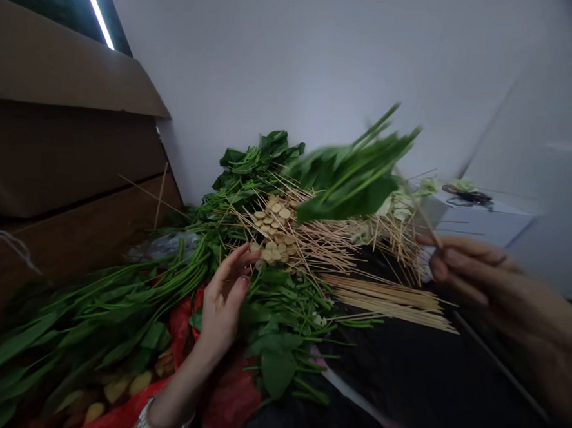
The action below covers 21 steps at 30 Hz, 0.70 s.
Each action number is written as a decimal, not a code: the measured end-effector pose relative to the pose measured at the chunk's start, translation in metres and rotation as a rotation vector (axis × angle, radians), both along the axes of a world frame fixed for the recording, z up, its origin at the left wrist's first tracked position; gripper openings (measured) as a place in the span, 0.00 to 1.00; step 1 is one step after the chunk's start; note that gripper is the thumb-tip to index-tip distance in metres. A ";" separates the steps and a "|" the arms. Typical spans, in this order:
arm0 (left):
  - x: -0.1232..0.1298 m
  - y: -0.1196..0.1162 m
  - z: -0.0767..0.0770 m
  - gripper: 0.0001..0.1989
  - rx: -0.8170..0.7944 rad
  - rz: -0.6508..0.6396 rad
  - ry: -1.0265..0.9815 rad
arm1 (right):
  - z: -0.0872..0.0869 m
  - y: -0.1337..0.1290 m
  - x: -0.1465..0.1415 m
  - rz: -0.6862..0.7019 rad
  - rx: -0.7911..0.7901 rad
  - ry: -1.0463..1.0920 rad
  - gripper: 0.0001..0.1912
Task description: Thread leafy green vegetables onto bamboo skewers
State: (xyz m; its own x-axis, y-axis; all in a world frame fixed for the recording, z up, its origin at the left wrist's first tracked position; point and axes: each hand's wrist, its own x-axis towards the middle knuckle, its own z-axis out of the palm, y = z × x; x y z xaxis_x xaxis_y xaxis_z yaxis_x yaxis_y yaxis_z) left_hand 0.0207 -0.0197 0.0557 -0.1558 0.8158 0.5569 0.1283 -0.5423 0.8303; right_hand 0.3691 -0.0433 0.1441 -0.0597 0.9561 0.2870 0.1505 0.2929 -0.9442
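Right hand (495, 285), fingers pinching bamboo skewer (419, 209) of blurred leafy greens (351, 179); left hand (222, 307), fingers slightly spread, just beside round tan slices (273, 229).

Your right hand (485, 278) pinches a thin bamboo skewer (419, 209) and holds it up on a tilt, its far end running into a bunch of dark green leaves (351, 176) blurred by motion. Your left hand (222, 304) is loosely open, its fingertips touching the edge of a heap of pale round slices (273, 229), which lie among fanned-out sticks (313, 251). Stalky greens (279, 323) spread loosely just beside that hand. A band of bare sticks (387, 298) lies side by side nearby.
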 end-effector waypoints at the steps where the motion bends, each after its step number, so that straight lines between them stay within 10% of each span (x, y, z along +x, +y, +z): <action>1: 0.001 -0.001 -0.001 0.26 0.009 0.016 0.046 | 0.009 0.007 -0.004 -0.043 0.045 0.059 0.15; 11: 0.008 -0.004 -0.018 0.26 0.280 0.116 0.610 | 0.045 0.183 -0.038 -0.522 0.636 -0.221 0.14; 21: 0.004 -0.001 -0.020 0.24 0.358 0.157 0.677 | 0.017 0.279 -0.060 -0.503 0.420 -0.946 0.17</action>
State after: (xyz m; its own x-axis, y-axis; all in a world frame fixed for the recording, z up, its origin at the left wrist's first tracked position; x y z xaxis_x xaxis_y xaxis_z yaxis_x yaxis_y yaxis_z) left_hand 0.0246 -0.0207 0.0355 0.2127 0.5653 0.7970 0.6421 -0.6957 0.3220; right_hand 0.3092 0.2356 0.1611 -0.0602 0.7724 0.6323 0.9360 0.2638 -0.2331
